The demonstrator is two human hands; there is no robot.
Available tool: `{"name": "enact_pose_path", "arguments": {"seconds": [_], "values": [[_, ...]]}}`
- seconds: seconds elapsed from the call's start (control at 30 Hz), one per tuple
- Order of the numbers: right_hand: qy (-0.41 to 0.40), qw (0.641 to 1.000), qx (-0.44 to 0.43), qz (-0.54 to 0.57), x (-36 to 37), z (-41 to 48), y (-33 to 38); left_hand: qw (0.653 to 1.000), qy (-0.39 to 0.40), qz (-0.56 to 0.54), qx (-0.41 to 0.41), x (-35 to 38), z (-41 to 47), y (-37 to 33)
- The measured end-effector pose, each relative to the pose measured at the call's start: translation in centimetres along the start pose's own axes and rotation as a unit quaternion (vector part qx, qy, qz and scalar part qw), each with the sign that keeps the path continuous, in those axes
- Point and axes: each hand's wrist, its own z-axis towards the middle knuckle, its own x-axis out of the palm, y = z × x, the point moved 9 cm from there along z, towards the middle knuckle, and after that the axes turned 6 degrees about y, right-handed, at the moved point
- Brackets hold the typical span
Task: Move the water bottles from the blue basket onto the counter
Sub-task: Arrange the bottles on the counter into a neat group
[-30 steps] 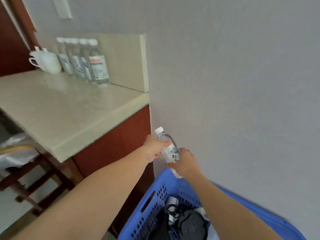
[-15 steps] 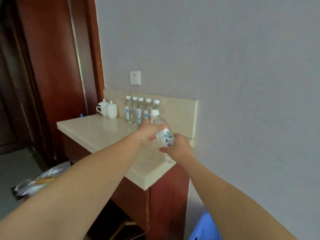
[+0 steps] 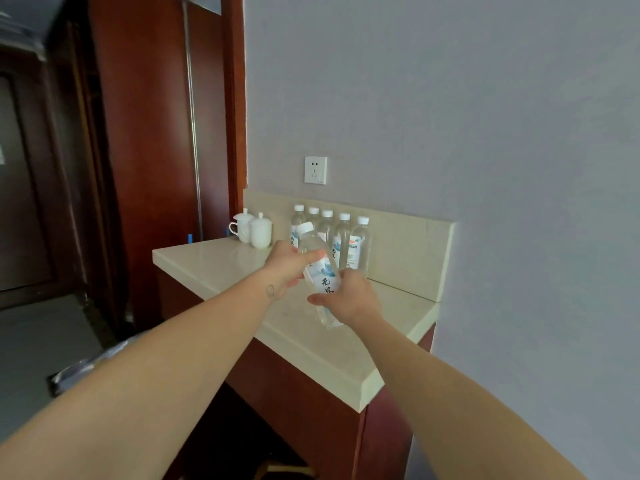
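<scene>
A pale stone bench (image 3: 311, 348) is seen beneath the left hand (image 3: 285, 270) and the right hand (image 3: 349, 299), carried on a red-brown wooden base. Five capped bottles (image 3: 358, 244) are stood upright in a row just beyond the hands, against the low back edge. Two white lidded cups (image 3: 260, 233) are set side by side beyond the left hand, further left. A small blue thing (image 3: 189, 238), too small to be identified, is seen at the far left edge.

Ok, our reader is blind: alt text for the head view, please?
A tilted water bottle is held over a counter, left hand near its top, right hand lower down. Five bottles and two lidded cups stand behind.
</scene>
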Motion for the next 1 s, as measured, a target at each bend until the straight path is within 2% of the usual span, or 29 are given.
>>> {"name": "enact_pose_path", "arguments": {"seconds": [0.33, 0.8, 1.0], "values": [[0.022, 1.000, 0.000, -0.003, 5.0, 9.6, 2.9, 1.000, -0.026, -0.017, 0.005, -5.5, 9.2, 1.8], [0.019, 0.999, 0.026, -0.026, 10.2, 22.1, 4.0, 0.999, -0.012, -0.045, 0.006, -9.7, 21.0, 3.6], [-0.009, 0.998, 0.061, -0.028, 13.8, 24.9, 4.6, 1.000, 0.020, -0.015, 0.005, -12.2, 25.2, 5.8]]}}
